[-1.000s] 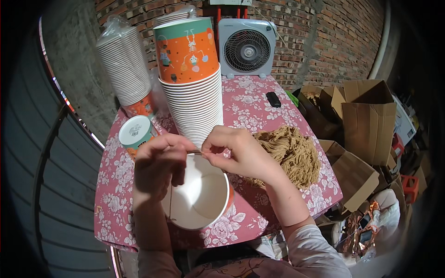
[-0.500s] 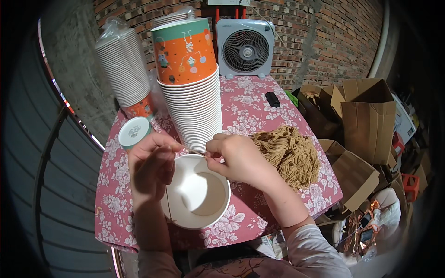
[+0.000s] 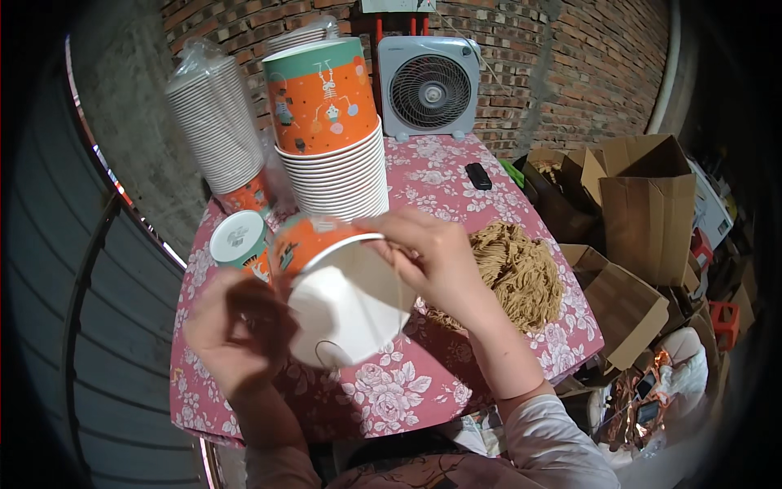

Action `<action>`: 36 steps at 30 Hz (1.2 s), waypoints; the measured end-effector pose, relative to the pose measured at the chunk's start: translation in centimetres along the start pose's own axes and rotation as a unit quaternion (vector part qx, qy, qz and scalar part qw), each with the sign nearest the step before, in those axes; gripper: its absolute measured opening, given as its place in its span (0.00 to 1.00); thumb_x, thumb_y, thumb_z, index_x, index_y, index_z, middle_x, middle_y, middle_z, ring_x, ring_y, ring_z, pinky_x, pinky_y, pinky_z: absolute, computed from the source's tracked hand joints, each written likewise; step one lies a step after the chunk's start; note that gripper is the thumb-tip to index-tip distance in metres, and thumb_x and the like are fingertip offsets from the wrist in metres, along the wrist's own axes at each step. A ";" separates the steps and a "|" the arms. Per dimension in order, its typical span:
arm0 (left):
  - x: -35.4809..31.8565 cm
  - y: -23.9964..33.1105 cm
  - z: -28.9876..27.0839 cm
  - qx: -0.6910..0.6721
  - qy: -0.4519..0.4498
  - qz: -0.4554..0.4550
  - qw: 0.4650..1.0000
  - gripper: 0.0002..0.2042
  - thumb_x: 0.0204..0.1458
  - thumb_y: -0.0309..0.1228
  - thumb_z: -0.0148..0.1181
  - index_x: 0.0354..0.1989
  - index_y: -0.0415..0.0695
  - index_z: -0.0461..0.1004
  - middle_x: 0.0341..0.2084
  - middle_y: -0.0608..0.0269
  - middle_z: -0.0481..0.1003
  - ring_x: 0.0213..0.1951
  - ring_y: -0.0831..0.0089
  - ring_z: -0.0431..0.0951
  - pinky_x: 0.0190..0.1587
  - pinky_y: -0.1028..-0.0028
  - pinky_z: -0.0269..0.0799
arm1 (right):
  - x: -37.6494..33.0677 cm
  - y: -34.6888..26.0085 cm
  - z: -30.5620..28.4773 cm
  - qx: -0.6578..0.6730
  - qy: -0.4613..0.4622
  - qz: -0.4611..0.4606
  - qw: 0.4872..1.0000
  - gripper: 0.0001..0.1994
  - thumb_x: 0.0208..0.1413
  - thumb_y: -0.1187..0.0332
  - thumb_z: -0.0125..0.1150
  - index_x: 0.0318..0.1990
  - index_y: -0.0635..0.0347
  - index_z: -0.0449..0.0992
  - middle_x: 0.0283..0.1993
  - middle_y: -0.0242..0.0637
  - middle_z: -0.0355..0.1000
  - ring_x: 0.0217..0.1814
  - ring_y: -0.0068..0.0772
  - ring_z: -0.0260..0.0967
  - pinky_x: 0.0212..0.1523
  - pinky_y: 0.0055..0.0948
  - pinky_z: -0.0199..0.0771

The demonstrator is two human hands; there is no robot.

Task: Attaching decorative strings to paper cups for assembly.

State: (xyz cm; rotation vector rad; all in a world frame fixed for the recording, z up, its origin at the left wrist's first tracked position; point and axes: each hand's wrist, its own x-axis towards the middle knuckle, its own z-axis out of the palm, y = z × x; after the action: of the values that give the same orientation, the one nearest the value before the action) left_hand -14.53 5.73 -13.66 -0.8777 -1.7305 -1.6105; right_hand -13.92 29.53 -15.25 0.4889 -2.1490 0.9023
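Pink flowered cloth covers the table (image 3: 456, 175), which bears a tall stack of paper bowls (image 3: 334, 138) and a mound of brown noodles (image 3: 517, 273). Above its near edge, a tilted orange paper bowl (image 3: 342, 289) (white inside) is gripped by the left hand (image 3: 236, 326) from below, while the right hand (image 3: 432, 257) pinches its rim.

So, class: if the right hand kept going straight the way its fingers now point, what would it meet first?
The right hand points left at the rim of the tilted paper bowl, which it already seems to touch. Past that stands the small upside-down cup, though depth is unclear.
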 end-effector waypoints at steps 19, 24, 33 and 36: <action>3.0 -2.4 -3.0 0.311 -0.038 0.143 0.939 0.06 0.45 0.17 0.57 0.28 0.38 0.67 0.24 0.57 0.65 0.27 0.62 0.70 0.29 0.69 0.65 | 0.0 -1.3 1.8 0.013 0.098 -0.098 0.990 0.23 0.54 0.66 0.73 0.58 0.59 0.80 0.51 0.44 0.80 0.47 0.42 0.82 0.45 0.35 0.84; 4.3 -5.1 -7.8 0.328 0.117 0.161 0.923 0.08 0.37 0.13 0.46 0.25 0.37 0.59 0.23 0.60 0.58 0.26 0.67 0.61 0.30 0.73 0.57 | 0.1 -0.2 1.3 0.021 0.135 -0.052 0.989 0.19 0.56 0.70 0.72 0.55 0.63 0.80 0.47 0.46 0.80 0.45 0.41 0.81 0.44 0.33 0.81; 4.5 -11.8 -13.6 0.379 0.261 0.140 0.876 0.09 0.37 0.11 0.45 0.25 0.37 0.59 0.23 0.61 0.58 0.25 0.70 0.59 0.29 0.76 0.56 | 0.4 -0.2 -0.2 0.043 0.163 -0.021 0.985 0.11 0.59 0.75 0.68 0.48 0.66 0.83 0.43 0.45 0.81 0.41 0.37 0.81 0.43 0.30 0.79; 4.6 -13.9 -12.7 0.396 0.238 0.128 0.878 0.08 0.37 0.11 0.46 0.25 0.37 0.60 0.22 0.60 0.59 0.24 0.68 0.61 0.28 0.74 0.57 | 0.5 -0.3 -0.5 0.039 0.166 -0.026 0.985 0.10 0.58 0.75 0.69 0.47 0.66 0.83 0.42 0.44 0.81 0.40 0.35 0.80 0.42 0.29 0.79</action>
State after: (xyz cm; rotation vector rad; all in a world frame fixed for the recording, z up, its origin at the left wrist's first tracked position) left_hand -28.48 -7.19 -17.27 -0.2484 -1.5998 -0.7215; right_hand -13.81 29.67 -14.54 0.4001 -1.7970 0.9676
